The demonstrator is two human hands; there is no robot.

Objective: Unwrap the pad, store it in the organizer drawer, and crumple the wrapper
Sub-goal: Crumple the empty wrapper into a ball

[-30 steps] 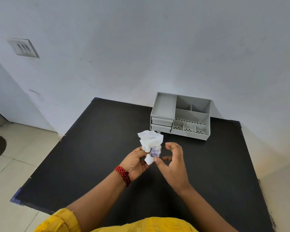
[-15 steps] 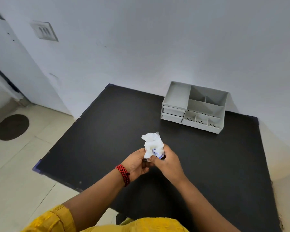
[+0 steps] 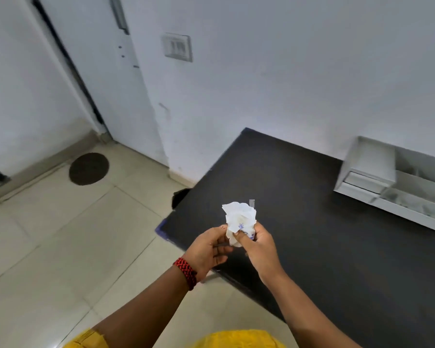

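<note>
A crumpled white wrapper (image 3: 240, 218) with small purple print sticks up between both hands, above the left front part of the black table (image 3: 324, 234). My right hand (image 3: 260, 244) grips its lower part with thumb and fingers. My left hand (image 3: 209, 247), with a red braided band at the wrist, touches the wrapper's left side with its fingertips. The grey organizer (image 3: 392, 182) stands at the back right by the wall; its two small drawers look shut. The pad is not in sight.
A white wall with a switch plate (image 3: 177, 47) runs behind the table. To the left are a pale tiled floor, a round dark mat (image 3: 89, 168) and a white door. The table's left corner (image 3: 161, 228) lies just beside my left hand.
The view has swung left, so the organizer now sits at the right edge. The wrapper is squeezed smaller, and both hands hold it over the table's left edge.
</note>
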